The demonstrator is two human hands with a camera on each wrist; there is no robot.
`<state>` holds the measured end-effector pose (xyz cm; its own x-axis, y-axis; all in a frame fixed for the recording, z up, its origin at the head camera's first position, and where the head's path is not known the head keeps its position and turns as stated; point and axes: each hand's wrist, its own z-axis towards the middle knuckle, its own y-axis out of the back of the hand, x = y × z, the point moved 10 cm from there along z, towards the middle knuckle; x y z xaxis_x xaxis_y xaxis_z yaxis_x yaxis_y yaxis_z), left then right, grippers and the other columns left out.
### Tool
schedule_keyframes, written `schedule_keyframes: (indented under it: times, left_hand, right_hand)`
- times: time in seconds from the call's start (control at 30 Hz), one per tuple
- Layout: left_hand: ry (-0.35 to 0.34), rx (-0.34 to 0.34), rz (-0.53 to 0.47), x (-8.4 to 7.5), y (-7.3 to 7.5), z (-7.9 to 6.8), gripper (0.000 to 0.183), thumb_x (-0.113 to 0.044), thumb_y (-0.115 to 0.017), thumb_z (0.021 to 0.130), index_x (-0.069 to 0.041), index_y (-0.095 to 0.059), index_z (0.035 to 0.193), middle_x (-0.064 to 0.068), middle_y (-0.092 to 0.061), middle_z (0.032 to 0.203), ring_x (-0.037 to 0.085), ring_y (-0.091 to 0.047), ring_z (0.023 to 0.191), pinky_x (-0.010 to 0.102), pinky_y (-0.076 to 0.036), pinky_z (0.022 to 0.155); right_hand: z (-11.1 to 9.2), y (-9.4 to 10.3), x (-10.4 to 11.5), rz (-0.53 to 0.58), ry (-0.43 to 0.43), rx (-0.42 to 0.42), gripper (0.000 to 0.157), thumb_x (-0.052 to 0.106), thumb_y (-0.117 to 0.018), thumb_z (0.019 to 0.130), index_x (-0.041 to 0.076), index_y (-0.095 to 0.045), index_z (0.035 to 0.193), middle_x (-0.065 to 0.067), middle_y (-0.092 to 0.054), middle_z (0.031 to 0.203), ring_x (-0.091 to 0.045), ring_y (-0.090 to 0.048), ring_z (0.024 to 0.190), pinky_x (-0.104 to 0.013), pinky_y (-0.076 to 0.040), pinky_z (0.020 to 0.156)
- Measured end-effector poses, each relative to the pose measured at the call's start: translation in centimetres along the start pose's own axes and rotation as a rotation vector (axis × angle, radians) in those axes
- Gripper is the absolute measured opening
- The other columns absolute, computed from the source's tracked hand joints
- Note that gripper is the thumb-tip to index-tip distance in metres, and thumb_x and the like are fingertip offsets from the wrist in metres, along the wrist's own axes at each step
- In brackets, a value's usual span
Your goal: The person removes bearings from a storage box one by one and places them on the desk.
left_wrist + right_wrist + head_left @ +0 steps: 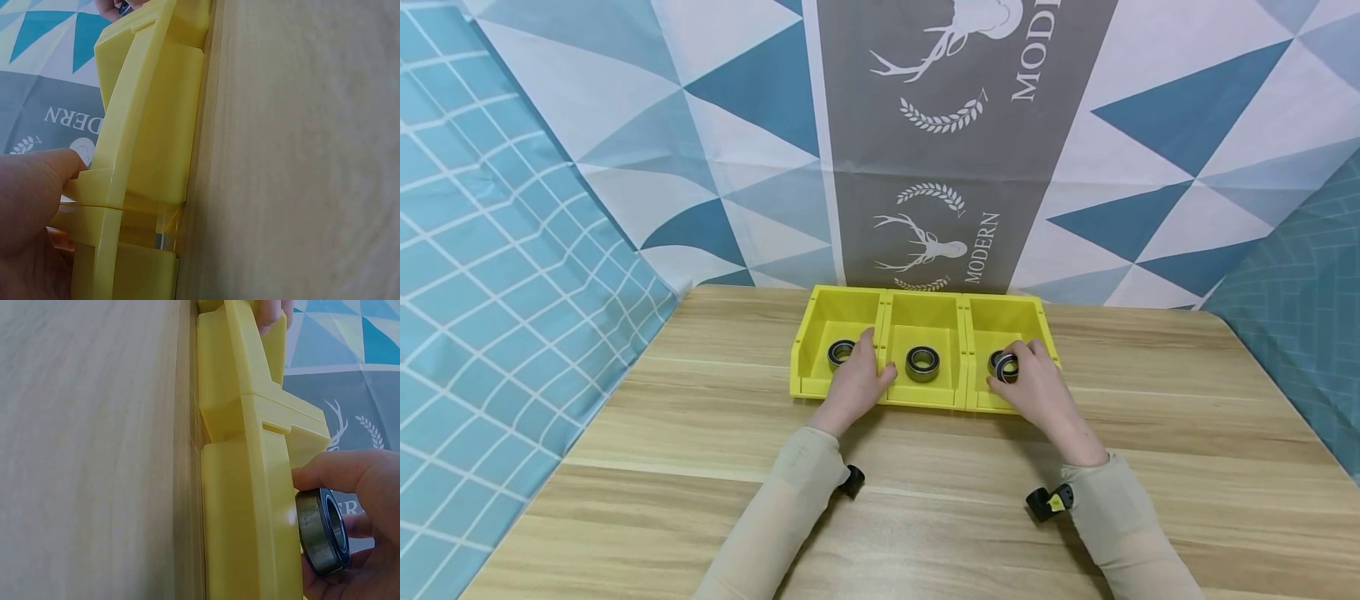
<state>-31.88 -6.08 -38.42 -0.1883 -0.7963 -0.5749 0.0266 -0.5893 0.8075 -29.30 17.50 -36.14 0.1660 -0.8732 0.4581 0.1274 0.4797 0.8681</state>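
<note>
Three joined yellow bins [925, 400] stand in a row at the back of the table. My left hand [857, 379] straddles the divider between the left and middle bins and grips it, thumb [59, 164] on the middle bin's side. Beside its fingers a ball bearing [839, 353] lies in the left bin, partly covered by the hand. Another bearing [922, 364] lies flat in the middle bin. At the right bin, my right hand [1033, 379] pinches a tilted bearing [322, 531] between thumb and fingers, close over the front wall. A second dark ring edge [993, 362] shows right behind it.
The wooden table [925, 517] extends in front of and beside the bins. A patterned cloth backdrop [760, 167] rises close behind them, with blue cloth [490, 275] at the left side. Small black wrist cameras [1040, 505] sit below the sleeves.
</note>
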Motion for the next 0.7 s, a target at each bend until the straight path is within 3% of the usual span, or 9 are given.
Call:
schedule_keyframes:
  times: [0.43, 0.7]
  left_hand:
    - [0.013, 0.015, 0.005, 0.16, -0.1, 0.05, 0.068, -0.028, -0.053, 0.088, 0.002, -0.021, 0.14, 0.021, -0.044, 0.134, 0.022, -0.053, 0.064, 0.04, -0.049, 0.068]
    - [0.008, 0.013, 0.001, 0.16, -0.12, 0.01, 0.068, -0.027, -0.053, 0.088, 0.002, -0.021, 0.14, 0.022, -0.044, 0.133, 0.022, -0.053, 0.067, 0.041, -0.049, 0.069]
  right_hand:
    - [-0.48, 0.54, 0.62, -0.005, 0.025, -0.046, 0.045, 0.023, -0.07, 0.073, -0.003, -0.054, 0.106, -0.018, -0.046, 0.098, -0.031, -0.054, 0.081, -0.042, -0.05, 0.068]
    - [-0.68, 0.55, 0.72, 0.006, 0.027, -0.061, 0.044, 0.023, -0.07, 0.072, -0.002, -0.054, 0.105, -0.016, -0.045, 0.096, -0.029, -0.053, 0.079, -0.041, -0.049, 0.065]
